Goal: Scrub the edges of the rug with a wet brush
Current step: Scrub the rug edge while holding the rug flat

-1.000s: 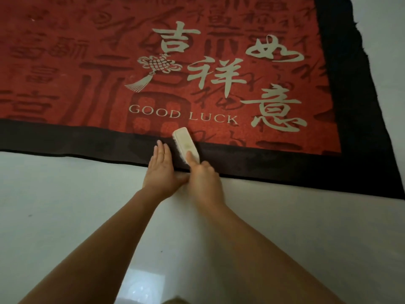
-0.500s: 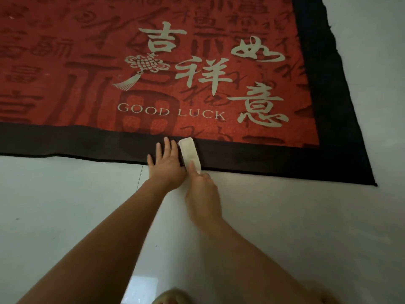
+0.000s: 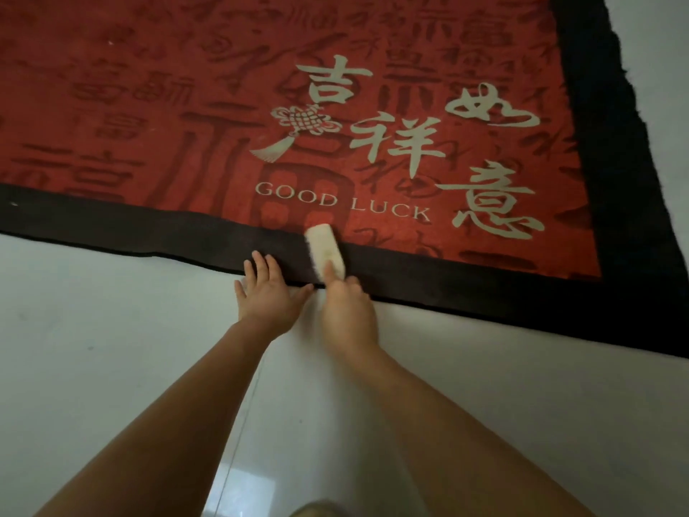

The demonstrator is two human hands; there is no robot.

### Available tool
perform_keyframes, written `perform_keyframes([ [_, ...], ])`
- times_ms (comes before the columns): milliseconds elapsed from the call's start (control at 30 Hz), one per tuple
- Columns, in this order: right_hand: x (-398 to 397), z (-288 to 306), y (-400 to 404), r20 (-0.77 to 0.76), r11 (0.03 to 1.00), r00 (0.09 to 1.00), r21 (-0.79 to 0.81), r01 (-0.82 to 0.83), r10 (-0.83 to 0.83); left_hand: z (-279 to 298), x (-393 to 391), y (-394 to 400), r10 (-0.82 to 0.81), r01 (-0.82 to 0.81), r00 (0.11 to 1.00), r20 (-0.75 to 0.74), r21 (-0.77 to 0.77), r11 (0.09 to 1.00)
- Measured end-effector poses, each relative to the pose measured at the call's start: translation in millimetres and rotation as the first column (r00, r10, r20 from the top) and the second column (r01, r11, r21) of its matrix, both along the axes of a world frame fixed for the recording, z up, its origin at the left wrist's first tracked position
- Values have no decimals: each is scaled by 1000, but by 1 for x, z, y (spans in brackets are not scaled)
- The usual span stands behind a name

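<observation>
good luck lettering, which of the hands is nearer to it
Right. The right hand holds the brush just below the GOOD LUCK lettering; the left hand rests flat lower left, on the rug's black border.

You are kneeling in what looks like a home. A red rug with a dark border, printed with pale Chinese characters, a knot ornament and "GOOD LUCK", lies flat on a glossy pale tiled floor. A thin grout line runs between your arms. Which room it is you cannot tell.
</observation>
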State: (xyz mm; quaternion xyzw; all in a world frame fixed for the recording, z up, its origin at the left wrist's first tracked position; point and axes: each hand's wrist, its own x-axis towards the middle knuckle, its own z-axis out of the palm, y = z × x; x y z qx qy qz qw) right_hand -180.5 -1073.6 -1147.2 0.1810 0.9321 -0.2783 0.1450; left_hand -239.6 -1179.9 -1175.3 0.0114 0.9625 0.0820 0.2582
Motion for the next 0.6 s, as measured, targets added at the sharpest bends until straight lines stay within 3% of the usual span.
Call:
perform_keyframes([
  [100,-36,5,-45,-29,966,965,-19,-259,259,2,-6,-30,5,-3,1000,28,-84,996],
  [167,-31,3,-29,-15,957,959,79,-281,283,2,-8,-46,19,-18,1000,14,-65,998],
  [233,-1,-1,17,29,958,978,198,-209,207,0,-8,-52,-11,10,1000,-29,-38,999],
  [333,50,2,72,93,957,993,287,37,-66,-1,-11,-42,57,-56,996,-67,24,998],
  [433,36,-4,31,48,974,991,198,111,-123,-4,-11,-38,107,-104,993,-47,55,993],
  [533,3,-12,-33,-62,998,996,41,-56,58,-6,-10,-50,79,-78,996,-49,21,997],
  [600,-10,-17,-40,-91,981,977,19,-193,194,-7,-14,-57,58,-59,997,-44,-22,998],
])
